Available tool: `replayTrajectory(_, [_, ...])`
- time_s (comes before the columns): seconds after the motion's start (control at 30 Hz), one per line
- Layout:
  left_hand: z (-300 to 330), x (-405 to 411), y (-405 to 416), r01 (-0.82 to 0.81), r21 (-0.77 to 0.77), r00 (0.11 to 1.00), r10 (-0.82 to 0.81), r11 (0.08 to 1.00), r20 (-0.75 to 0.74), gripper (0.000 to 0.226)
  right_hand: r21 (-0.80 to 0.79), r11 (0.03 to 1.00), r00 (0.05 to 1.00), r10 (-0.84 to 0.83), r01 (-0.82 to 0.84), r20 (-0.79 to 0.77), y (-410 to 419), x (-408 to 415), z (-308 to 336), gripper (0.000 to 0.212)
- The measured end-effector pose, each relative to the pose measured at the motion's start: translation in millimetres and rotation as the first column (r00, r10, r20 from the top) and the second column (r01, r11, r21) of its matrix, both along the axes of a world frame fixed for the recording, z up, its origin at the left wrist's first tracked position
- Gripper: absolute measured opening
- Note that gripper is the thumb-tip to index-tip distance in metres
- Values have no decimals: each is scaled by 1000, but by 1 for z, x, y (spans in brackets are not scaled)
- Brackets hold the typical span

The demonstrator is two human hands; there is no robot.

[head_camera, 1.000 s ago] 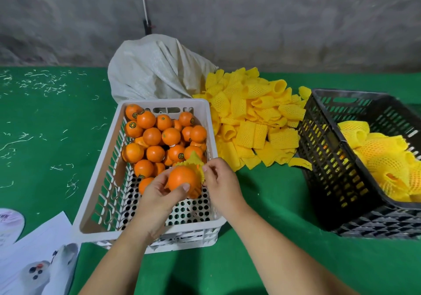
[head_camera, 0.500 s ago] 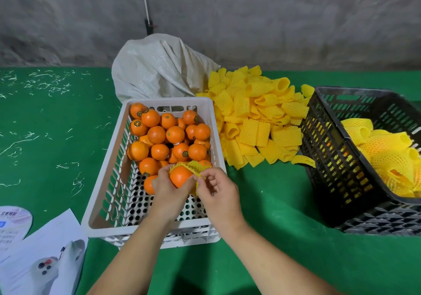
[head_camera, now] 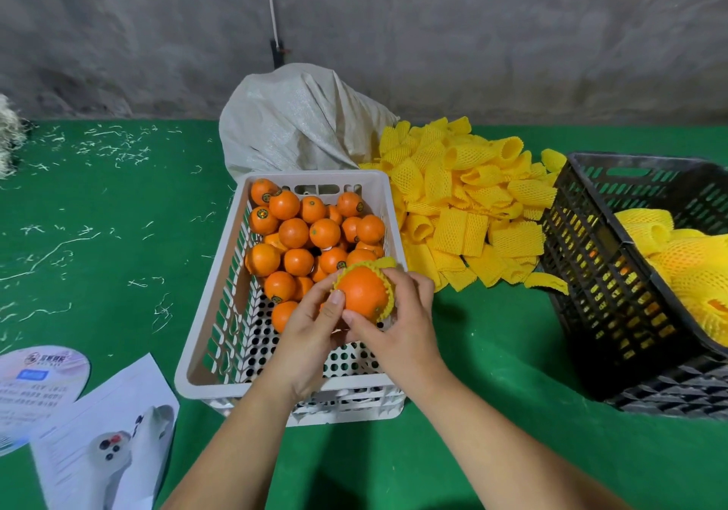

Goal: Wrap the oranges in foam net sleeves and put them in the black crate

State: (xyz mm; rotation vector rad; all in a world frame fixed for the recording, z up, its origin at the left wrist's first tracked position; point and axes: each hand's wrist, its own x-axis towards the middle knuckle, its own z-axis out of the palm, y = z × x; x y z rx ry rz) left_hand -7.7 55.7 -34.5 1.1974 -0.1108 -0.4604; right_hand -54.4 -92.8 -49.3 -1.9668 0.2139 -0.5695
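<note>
My left hand [head_camera: 311, 332] and right hand [head_camera: 398, 320] pinch the orange [head_camera: 362, 293], sleeve [head_camera: 388, 297] only half on; w/ tight foam it may slip off.

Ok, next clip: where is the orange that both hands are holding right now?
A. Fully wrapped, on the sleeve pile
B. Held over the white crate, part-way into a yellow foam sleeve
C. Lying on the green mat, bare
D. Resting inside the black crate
B: the left hand and right hand hold the orange above the white crate, with the yellow foam sleeve covering only its far side.
</note>
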Motion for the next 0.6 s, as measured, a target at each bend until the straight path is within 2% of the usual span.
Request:
replayTrajectory(0.1, [-2, 1, -2, -107, 65, 994, 106, 992, 18, 27, 62, 998, 1000, 10, -10, 1, -5, 0, 2, 68])
replayTrajectory(0.17, [-6, 0, -5, -183, 200, 977, 155, 963, 148, 20, 134, 990, 996, 54, -45, -65, -5, 0, 4, 66])
replayTrajectory(0.23, [-10, -3, -8, -280, 267, 938, 203, 922, 281, 18, 110, 993, 994, 44, -33, -100, -3, 1, 3, 70])
replayTrajectory(0.37, [-14, -10, -8, -421, 184, 852, 318, 888, 415, 19, -18, 1000, 995, 4, -6, -96, 1, 3, 1, 75])
replayTrajectory(0.47, [-15, -16, -5, -467, 171, 783, 316, 868, 535, 22, -77, 997, 997, -9, 3, -83, 4, 5, -3, 81])
replayTrajectory(0.6, [-16, -22, -7, -486, 210, 695, 231, 848, 681, 34, -121, 993, 996, -14, 3, -91, 7, 7, -4, 85])
